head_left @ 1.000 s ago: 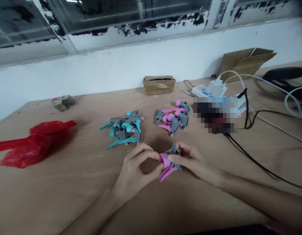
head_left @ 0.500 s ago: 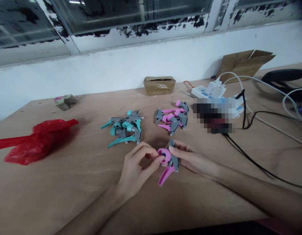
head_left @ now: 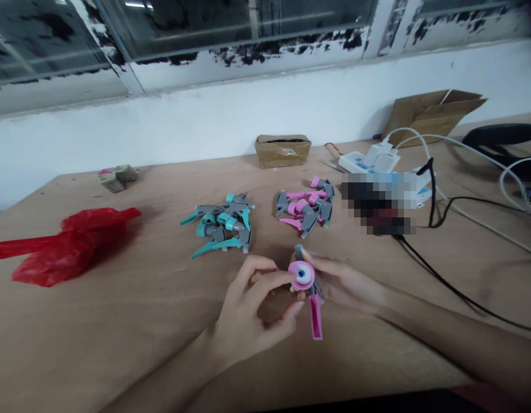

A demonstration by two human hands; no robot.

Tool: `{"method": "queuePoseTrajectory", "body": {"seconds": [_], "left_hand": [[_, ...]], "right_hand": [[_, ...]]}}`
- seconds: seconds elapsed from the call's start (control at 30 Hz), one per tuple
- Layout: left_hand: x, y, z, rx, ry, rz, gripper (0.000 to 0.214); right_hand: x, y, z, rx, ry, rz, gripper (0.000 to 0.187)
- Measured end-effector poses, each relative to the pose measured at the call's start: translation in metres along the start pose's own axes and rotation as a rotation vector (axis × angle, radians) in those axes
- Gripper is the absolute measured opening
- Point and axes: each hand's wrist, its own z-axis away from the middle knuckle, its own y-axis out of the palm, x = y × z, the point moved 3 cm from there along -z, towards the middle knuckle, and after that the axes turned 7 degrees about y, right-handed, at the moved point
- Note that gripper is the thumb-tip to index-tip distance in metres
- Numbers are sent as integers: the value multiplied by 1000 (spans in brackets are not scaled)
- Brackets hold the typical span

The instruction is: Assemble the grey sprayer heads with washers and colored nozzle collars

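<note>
My right hand (head_left: 340, 281) grips a grey-and-pink trigger spray head (head_left: 317, 287) over the middle of the table. Its pink collar (head_left: 293, 268) faces me, showing a white disc with a dark blue centre. The pink trigger (head_left: 316, 319) points down. At the collar's left side, my left hand (head_left: 252, 307) touches the rim with a fingertip, its thumb apart below. Behind my hands lie a pile of pink-and-grey spray heads (head_left: 309, 220) and, further left, a pile of teal-and-grey spray heads (head_left: 238, 235). Part of the right fingers is hidden behind the held spray head.
A red plastic bag (head_left: 74, 252) lies at the left. Near the wall stand a small cardboard box (head_left: 282, 154) and, at the right, a bigger one (head_left: 420, 117). A white power strip (head_left: 355, 162) with white and black cables occupies the right side, by a blurred-out patch.
The pink spray head has turned so that its collar opening faces me and its trigger points straight down. My left thumb has come off the collar and moved lower.
</note>
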Motion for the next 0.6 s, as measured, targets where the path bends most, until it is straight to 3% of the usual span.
{"method": "queuePoseTrajectory", "body": {"seconds": [0.13,0.27,0.4,0.5,0.6], "left_hand": [[3,4,3,34,-5,-23,30],[7,7,7,97,-25,-53,32],[13,7,8,173,-125,17,26],[17,5,6,137,-217,61,22],[20,2,6,80,-262,48,21]], "right_hand": [[-2,2,-1,-32,-34,3,18],[-3,-4,-3,-146,-55,82,23],[13,-7,4,-314,-152,516,28],[38,-4,15,-518,-332,907,26],[64,-8,16,-662,-395,1103,28]]}}
